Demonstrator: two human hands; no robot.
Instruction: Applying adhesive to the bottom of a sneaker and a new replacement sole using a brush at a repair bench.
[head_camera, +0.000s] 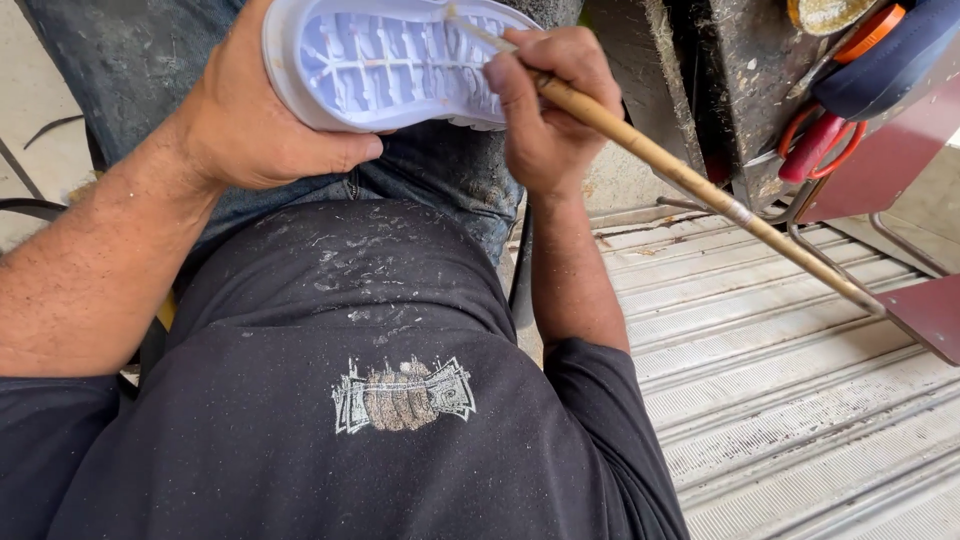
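**Onlooker A:** Sole (385, 62), pale lilac-white and moulded, held bottom-up over the lap at the far middle of the view. Left hand (262, 125) closed around its near-left rim, thumb underneath. Right hand (548, 105) pinched narrow on a long wooden brush handle (690, 180), whose tip rests on the ribbed inner face.

**Onlooker B:** How would it handle?

**Onlooker A:** Judged light and springy, probably foam or rubber: stiff enough to keep its curve, soft enough to flex if squeezed. The rim is the sensible hold; the ribbed face looks freshly coated in places and is best left untouched.

**Onlooker B:** Room around it?

**Onlooker A:** Tight at far right: red-handled scissors (820, 145) and a dark metal frame (730, 90) stand close behind the handle. The slatted metal surface (800, 400) at near right lies open. Knees in jeans (450, 180) sit just below the sole.
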